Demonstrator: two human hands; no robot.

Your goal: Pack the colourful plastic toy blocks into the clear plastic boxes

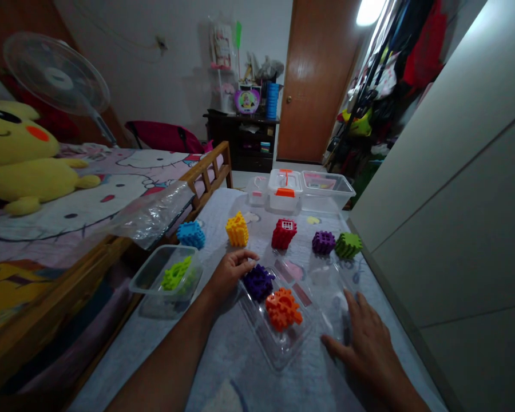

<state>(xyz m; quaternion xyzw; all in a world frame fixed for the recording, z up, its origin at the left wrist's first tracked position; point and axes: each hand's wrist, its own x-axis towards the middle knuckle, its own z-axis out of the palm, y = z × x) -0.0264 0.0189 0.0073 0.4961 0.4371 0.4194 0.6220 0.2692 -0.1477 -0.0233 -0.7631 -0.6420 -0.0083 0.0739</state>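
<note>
A purple interlocking toy block (pixel 258 282) and an orange gear-edged block (pixel 283 309) are sitting just beside each other in the hollow of a clear plastic clamshell tray (pixel 278 350). The left hand (pixel 230 273) is hovering open at the tray's upper edge, its fingers slightly curled near the purple block and gripping nothing. The right hand (pixel 364 349) is lying open and splayed beside the tray's thin clear lid (pixel 332 297), also holding nothing; whether its fingertips are touching the lid cannot be told.

The light tray is sitting loose on a soft grey cloth cover (pixel 223 377), so a careless nudge from either hand could tip it and send both blocks rolling. A wide reach could also knock over the row of yellow (pixel 237 230), red (pixel 284 233), blue (pixel 190 234), purple (pixel 323 242) and green (pixel 348 245) blocks standing just beyond. The left forearm (pixel 171 355) is passing near a clear plastic tub (pixel 142 274) holding a lime-green block (pixel 175 273), and that tub is sitting close to the cover's edge, where a brushing arm could push it off. The dim light is also making the clear plastic edges harder to judge.
</note>
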